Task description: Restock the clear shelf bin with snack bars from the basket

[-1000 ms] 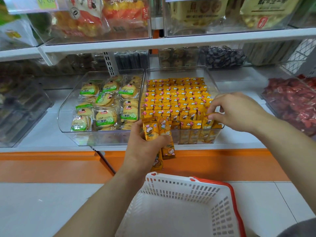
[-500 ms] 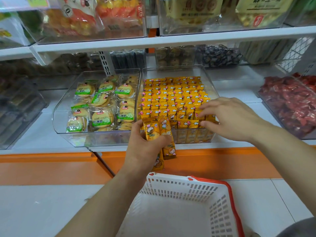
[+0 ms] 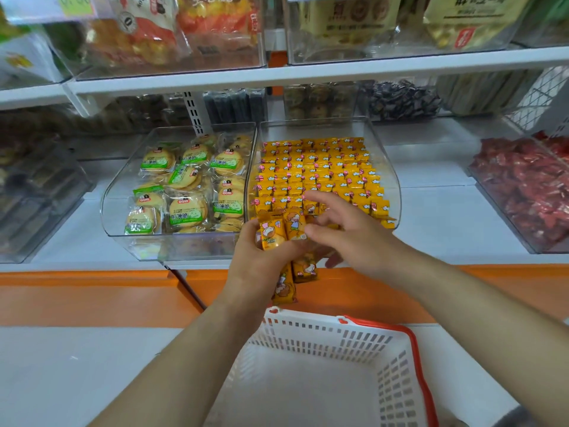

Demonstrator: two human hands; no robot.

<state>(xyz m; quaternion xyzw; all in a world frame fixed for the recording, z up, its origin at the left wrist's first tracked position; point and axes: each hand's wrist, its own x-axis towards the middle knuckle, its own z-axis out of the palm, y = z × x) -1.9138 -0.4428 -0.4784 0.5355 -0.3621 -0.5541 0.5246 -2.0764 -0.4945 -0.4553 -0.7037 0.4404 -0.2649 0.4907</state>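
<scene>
- Filling the clear bin (image 3: 388, 180), yellow cartoon-printed snack bars (image 3: 320, 171) stand in tight rows.
- Left hand (image 3: 258, 266) grips a bundle (image 3: 277, 232) at the bin's front — right hand (image 3: 351, 238), fingers spread, hovers just beside it.

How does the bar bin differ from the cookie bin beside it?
The bar bin holds yellow bars packed in tight rows; the cookie bin holds round cookie packs lying loose. The left hand holds more bars at the bar bin's front; no hand is at the cookie bin. Both are clear, alike in shape, side by side.
</scene>
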